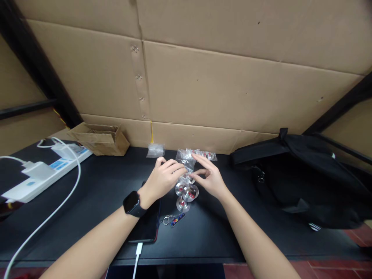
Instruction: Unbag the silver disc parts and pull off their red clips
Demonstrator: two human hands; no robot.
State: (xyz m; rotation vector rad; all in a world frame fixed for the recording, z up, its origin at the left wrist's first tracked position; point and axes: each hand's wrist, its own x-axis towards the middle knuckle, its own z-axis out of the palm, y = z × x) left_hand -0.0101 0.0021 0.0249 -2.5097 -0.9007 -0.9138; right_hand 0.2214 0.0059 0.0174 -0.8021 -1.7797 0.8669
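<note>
Both hands meet at a clear plastic bag (187, 164) over the middle of the black table. My left hand (165, 178), with a black watch on its wrist, has its fingers closed at the bag's near end. On the other side, my right hand (210, 180) pinches that end between thumb and a finger, its index finger stretched out above. What lies right between the fingertips is partly hidden. Just below are several round silver discs with red centres (189, 193), some overlapping. Nearer me lies a keyring with a colourful tag (177, 220).
A black phone (148, 228) with a white cable lies under my left wrist. Behind are more bagged discs (207, 155) and a small clear packet (155, 150). An open cardboard box (101, 141) and white power strip (43, 178) stand left, a black backpack (305, 182) right.
</note>
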